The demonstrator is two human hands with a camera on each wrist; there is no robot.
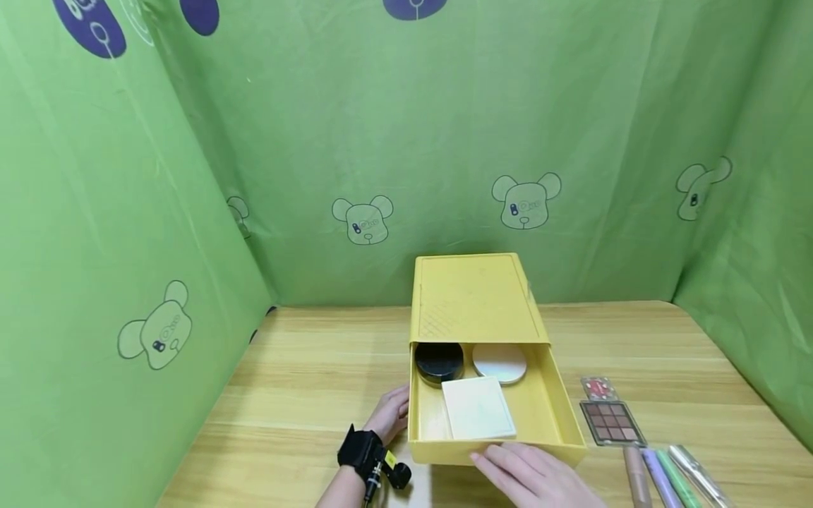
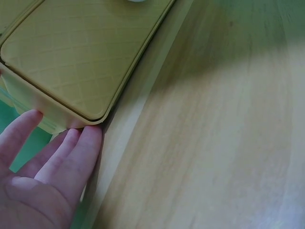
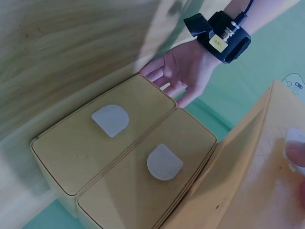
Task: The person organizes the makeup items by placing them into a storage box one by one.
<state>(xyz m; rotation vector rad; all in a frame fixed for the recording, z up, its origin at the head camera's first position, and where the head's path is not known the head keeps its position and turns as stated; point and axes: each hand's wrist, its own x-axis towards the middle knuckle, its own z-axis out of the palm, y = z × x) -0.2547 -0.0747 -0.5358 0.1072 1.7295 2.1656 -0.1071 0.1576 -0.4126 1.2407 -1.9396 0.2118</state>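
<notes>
A yellow drawer cabinet (image 1: 479, 300) stands with its top drawer (image 1: 546, 420) pulled out. Inside lie a white square case (image 1: 479, 409), a black round jar (image 1: 438, 361) and a white round compact (image 1: 500, 361). My left hand (image 1: 389, 415) is at the cabinet's left side; its fairly straight fingertips touch the side edge in the left wrist view. My right hand (image 1: 540, 476) lies at the front of the pulled-out drawer, fingers extended along the upper edge. In the right wrist view one fingertip covers part of the drawer's white knob (image 3: 295, 137); most of that hand is hidden.
Two lower drawers with white knobs (image 3: 111, 120) are closed. On the right of the wooden table (image 1: 305, 367) lie an eyeshadow palette (image 1: 612, 423), a small red-patterned case (image 1: 599, 388) and several pen-like tubes (image 1: 678, 476). Green curtains (image 1: 444, 127) surround the table.
</notes>
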